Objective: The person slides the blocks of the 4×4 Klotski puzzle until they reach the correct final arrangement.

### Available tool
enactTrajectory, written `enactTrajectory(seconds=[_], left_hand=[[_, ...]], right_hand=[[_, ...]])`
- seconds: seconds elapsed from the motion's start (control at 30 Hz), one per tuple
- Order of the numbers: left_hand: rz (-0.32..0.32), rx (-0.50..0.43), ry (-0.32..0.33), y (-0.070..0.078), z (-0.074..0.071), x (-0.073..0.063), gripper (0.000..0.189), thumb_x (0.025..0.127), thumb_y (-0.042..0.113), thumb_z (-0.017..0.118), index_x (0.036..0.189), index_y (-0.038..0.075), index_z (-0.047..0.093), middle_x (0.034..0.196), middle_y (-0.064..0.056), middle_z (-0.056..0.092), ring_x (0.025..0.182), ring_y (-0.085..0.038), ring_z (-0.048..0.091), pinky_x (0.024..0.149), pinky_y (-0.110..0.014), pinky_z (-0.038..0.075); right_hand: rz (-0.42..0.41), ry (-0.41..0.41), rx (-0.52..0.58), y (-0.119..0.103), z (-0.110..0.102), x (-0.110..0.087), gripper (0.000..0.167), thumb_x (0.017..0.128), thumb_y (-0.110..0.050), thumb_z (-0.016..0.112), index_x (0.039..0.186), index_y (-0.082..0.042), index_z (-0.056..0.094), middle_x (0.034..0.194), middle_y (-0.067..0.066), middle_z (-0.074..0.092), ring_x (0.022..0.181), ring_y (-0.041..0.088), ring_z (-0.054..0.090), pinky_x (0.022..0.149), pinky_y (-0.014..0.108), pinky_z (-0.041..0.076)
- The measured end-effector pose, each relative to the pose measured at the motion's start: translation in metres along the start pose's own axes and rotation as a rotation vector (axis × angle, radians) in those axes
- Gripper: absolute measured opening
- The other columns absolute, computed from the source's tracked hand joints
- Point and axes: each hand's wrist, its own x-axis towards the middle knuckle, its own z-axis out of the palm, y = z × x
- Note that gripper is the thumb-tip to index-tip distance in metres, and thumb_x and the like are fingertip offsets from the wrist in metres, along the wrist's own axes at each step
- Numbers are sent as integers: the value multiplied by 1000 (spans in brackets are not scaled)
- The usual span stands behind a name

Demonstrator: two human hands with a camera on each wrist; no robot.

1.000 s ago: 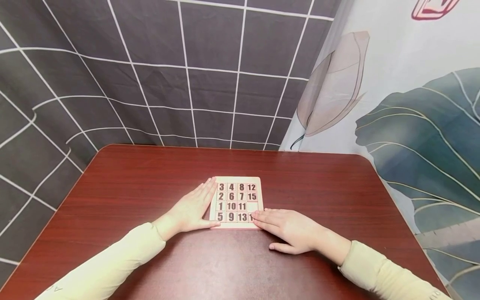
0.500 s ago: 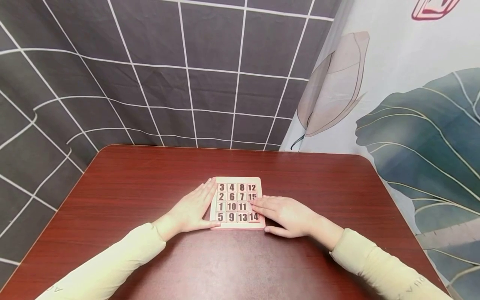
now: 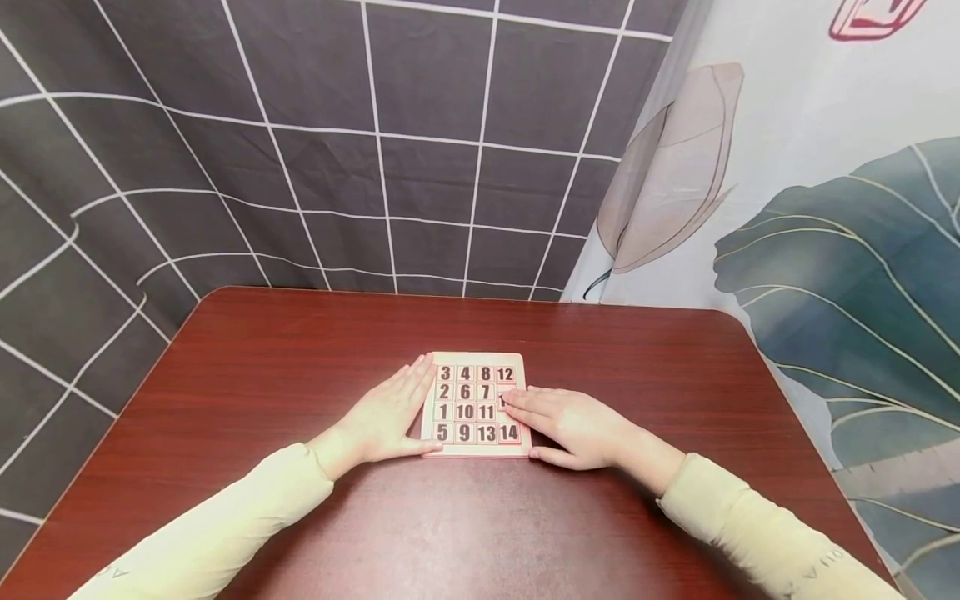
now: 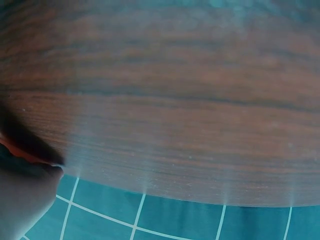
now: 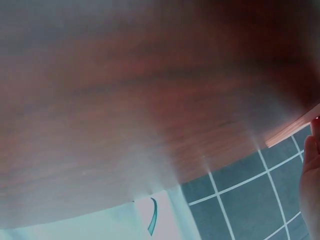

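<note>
A square number sliding puzzle [image 3: 480, 451] lies flat on the table, its pale frame filled with numbered tiles. My left hand [image 3: 378, 417] rests along its left side, fingers straight against the edge and thumb at the near left corner. With straight fingers, my right hand [image 3: 577, 429] touches a tile [image 3: 503, 402] in the right column, between the 12 and the 14; the fingertips hide most of its number. In the left wrist view part of the hand [image 4: 22, 205] shows low at the left; the right wrist view catches the hand [image 5: 311, 185] at its right edge.
The puzzle sits mid-table on a reddish-brown wooden top [image 3: 315, 333] with rounded far corners. Behind it hangs a dark cloth [image 3: 427, 179] with a white grid. A pale curtain [image 3: 787, 108] with leaf prints hangs at the right.
My right hand has moved from the 14 tile up to the 15 tile, which has slid slightly toward me into the gap below it. The left hand stays in place.
</note>
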Motion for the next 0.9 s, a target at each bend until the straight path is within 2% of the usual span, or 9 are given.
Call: enactTrajectory(seconds=[0.2, 0.47, 0.63, 0.9], left_hand=[[-4, -2, 5, -1, 0, 1, 112, 92, 65, 69, 161, -13, 29, 171, -31, 28, 161, -41, 30, 132, -48, 32], [-1, -3, 15, -2, 2, 1, 112, 92, 65, 69, 161, -13, 29, 171, -31, 27, 161, -41, 30, 132, -48, 32], [3, -8, 16, -2, 3, 1, 111, 92, 65, 69, 161, -14, 29, 171, -31, 26, 161, -41, 29, 132, -48, 31], [6, -8, 24, -2, 4, 0, 111, 92, 64, 70, 160, -14, 29, 171, -31, 28, 161, -41, 31, 132, -48, 32]], right_hand=[[-43, 17, -3, -10, -2, -5, 65, 96, -38, 75, 148, -3, 61, 153, 11, 62, 142, 26, 61, 117, 43, 53], [-36, 20, -7, -10, -7, -3, 62, 96, -38, 75, 146, -4, 62, 152, 10, 64, 140, 26, 63, 115, 43, 54], [12, 9, 13, 2, -6, 2, 63, 98, -38, 74, 149, -4, 61, 155, 10, 61, 143, 27, 60, 118, 45, 51], [130, -58, 11, 27, -3, 15, 62, 100, -38, 71, 151, -5, 59, 157, 10, 59, 147, 30, 57, 123, 47, 47]])
